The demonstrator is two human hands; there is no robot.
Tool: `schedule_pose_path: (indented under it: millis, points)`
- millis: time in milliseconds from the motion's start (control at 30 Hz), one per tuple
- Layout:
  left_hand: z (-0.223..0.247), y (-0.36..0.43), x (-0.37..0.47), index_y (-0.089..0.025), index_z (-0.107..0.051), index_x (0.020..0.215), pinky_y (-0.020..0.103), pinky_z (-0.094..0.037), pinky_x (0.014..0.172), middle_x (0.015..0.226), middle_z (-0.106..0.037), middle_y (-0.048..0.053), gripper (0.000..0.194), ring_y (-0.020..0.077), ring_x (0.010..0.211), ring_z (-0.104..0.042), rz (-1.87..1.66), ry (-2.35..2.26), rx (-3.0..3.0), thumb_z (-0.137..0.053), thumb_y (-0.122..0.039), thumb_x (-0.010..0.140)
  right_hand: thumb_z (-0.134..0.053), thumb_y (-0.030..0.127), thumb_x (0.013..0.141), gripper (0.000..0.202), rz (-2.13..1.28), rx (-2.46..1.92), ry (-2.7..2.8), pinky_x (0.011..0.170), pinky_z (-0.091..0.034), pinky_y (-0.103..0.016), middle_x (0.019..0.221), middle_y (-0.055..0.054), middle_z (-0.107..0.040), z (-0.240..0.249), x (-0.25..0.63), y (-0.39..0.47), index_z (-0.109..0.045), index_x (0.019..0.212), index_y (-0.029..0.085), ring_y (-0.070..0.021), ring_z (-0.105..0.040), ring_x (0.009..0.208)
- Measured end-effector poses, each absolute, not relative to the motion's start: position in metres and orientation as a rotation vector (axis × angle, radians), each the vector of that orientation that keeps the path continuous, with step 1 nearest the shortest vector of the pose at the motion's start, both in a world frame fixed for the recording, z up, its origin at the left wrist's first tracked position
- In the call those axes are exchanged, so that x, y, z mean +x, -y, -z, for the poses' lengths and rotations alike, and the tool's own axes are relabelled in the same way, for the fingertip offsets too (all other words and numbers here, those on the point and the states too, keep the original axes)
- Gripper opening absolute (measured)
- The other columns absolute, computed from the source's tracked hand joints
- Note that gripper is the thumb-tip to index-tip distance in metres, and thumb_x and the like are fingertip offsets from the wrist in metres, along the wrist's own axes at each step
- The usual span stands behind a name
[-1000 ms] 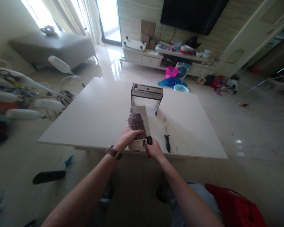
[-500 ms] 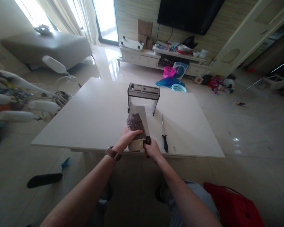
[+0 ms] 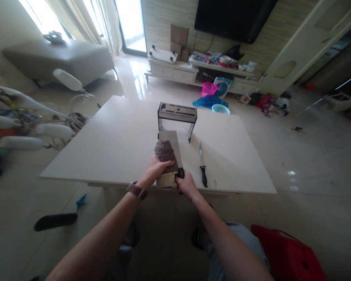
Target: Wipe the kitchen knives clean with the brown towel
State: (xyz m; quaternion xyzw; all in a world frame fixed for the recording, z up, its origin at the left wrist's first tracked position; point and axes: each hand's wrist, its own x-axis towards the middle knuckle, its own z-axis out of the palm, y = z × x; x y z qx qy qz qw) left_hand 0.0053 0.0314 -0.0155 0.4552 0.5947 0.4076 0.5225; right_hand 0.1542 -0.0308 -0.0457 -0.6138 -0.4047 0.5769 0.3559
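My left hand [image 3: 158, 168], with a brown watch strap at its wrist, is wrapped round a fuzzy grey-brown cloth [image 3: 164, 151] with a paler beige end. Beside and partly behind the cloth is the broad blade of a cleaver [image 3: 174, 141]. My right hand [image 3: 187, 182] is closed on its black handle. On the white table [image 3: 117, 140], a knife block [image 3: 178, 112] with a slotted top and clear sides stands beyond the blade. A sharpening rod [image 3: 203, 171] with a black handle lies to the right of my right hand.
A small clear object [image 3: 215, 183] lies near the table's front edge. White padded arms [image 3: 26, 143] with cables reach in at the left. A red bag [image 3: 286, 253] is at the lower right. Beyond the table are baskets [image 3: 220, 109] and a low cabinet [image 3: 184, 75].
Both hands have shifted slightly left with the cloth and the cleaver. Their holds look the same.
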Motion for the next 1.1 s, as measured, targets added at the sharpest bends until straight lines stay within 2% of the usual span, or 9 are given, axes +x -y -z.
schedule_pose_path:
  millis: [167, 567, 767, 933, 1100]
  points:
    - [0.017, -0.0319, 0.0036, -0.013, -0.076, 0.095, 0.038, -0.061, 0.085, 0.098, -0.079, 0.01, 0.044, 0.0263, 0.092, -0.074, -0.962, -1.392, 1.086, -0.087, -0.03, 0.055, -0.056, 0.018, 0.066, 0.015, -1.507, -1.605, 1.028, 0.036, -0.04, -0.022, 0.044, 0.009, -0.049, 0.047, 0.1532, 0.0302, -0.055, 0.08, 0.02, -0.0119, -0.045, 0.033]
    - [0.0164, -0.0344, 0.0072, -0.013, -0.076, 0.098, 0.038, -0.061, 0.084, 0.098, -0.079, 0.011, 0.049, 0.0276, 0.093, -0.074, -0.981, -1.414, 1.064, -0.088, -0.032, 0.054, -0.058, 0.022, 0.068, 0.013, -1.472, -1.597, 1.046, 0.033, -0.038, -0.022, 0.044, 0.009, -0.049, 0.043, 0.1523, 0.0294, -0.054, 0.08, 0.021, -0.012, -0.044, 0.032]
    - [0.0185, -0.032, 0.0075, -0.013, -0.076, 0.094, 0.037, -0.061, 0.084, 0.097, -0.079, 0.01, 0.044, 0.0266, 0.091, -0.074, -1.006, -1.366, 1.093, -0.086, -0.03, 0.054, -0.056, 0.02, 0.067, 0.015, -1.438, -1.616, 1.046, 0.037, -0.04, -0.022, 0.046, 0.008, -0.05, 0.0447, 0.1519, 0.0316, -0.057, 0.082, 0.02, -0.0121, -0.047, 0.035]
    - [0.0198, -0.0317, 0.0027, -0.014, -0.076, 0.094, 0.038, -0.061, 0.083, 0.097, -0.079, 0.01, 0.045, 0.0265, 0.09, -0.074, -0.991, -1.407, 1.095, -0.088, -0.032, 0.055, -0.057, 0.022, 0.067, 0.015, -1.429, -1.626, 1.101, 0.04, -0.041, -0.021, 0.047, 0.007, -0.051, 0.0498, 0.1512, 0.0298, -0.058, 0.083, 0.02, -0.0131, -0.052, 0.04]
    - [0.0192, -0.0327, 0.0045, -0.014, -0.076, 0.098, 0.038, -0.061, 0.085, 0.098, -0.079, 0.01, 0.049, 0.0265, 0.093, -0.074, -0.99, -1.375, 1.045, -0.089, -0.032, 0.054, -0.055, 0.026, 0.07, 0.016, -1.414, -1.603, 1.083, 0.036, -0.04, -0.024, 0.05, 0.005, -0.054, 0.0498, 0.15, 0.0269, -0.057, 0.085, 0.021, -0.0149, -0.05, 0.036]
